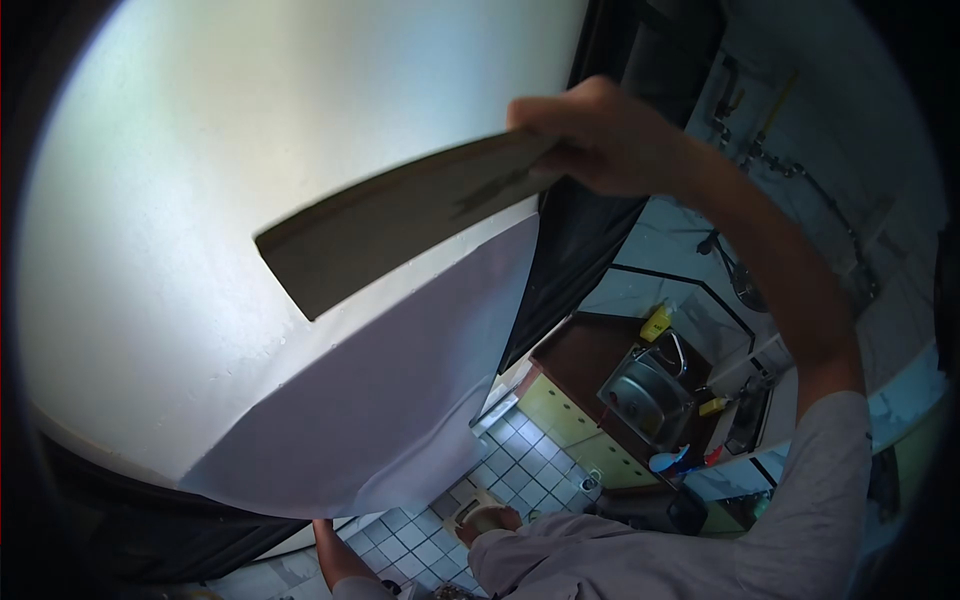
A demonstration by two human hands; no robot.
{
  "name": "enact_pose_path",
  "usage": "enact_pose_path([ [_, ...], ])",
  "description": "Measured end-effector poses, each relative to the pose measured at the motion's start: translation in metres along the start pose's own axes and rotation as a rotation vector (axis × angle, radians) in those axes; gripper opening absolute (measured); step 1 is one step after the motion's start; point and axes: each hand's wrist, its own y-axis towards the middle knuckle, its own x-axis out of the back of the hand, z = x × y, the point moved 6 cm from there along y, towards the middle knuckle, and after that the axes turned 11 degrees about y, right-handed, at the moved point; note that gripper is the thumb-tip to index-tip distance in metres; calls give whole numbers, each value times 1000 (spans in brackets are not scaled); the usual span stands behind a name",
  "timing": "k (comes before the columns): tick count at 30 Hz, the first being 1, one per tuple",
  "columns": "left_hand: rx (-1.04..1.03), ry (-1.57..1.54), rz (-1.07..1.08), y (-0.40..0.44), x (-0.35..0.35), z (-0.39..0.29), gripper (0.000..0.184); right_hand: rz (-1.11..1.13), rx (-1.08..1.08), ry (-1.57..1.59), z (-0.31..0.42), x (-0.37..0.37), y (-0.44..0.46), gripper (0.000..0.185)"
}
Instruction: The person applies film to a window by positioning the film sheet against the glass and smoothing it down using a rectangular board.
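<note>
My right hand (600, 140) is raised high, its fingers closed round one end of a flat, slightly bowed grey rectangular board (400, 220). The board's far end slants down to the left, in front of a large white panel (200, 200); whether it touches the panel I cannot tell. Below it, a pale lavender sheet (380, 390) with a curved edge covers the panel's lower part and hangs loose and creased at its bottom right. At the lower edge of this sheet is my left hand (322, 526), mostly hidden behind it, so its fingers do not show.
Dark fabric or frame (570, 270) borders the panel on the right. Beyond stands a brown counter (570, 350) with a steel sink (645, 395) and yellow items. Pipes (790, 165) run along the wall. Far below lie floor tiles (510, 465) and a foot (490, 520).
</note>
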Motion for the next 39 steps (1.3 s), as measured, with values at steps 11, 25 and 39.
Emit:
enact_pose_path([
  [11,-16,-381,-69,-11,-2,13,41,-155,75,44,20,51,10,45],
  [25,-92,-815,-241,-43,20,-19,45,114,5,36,59,-50,67,31],
  [39,-75,-418,-144,-47,50,19,23,-67,65,48,86,13,92,41],
])
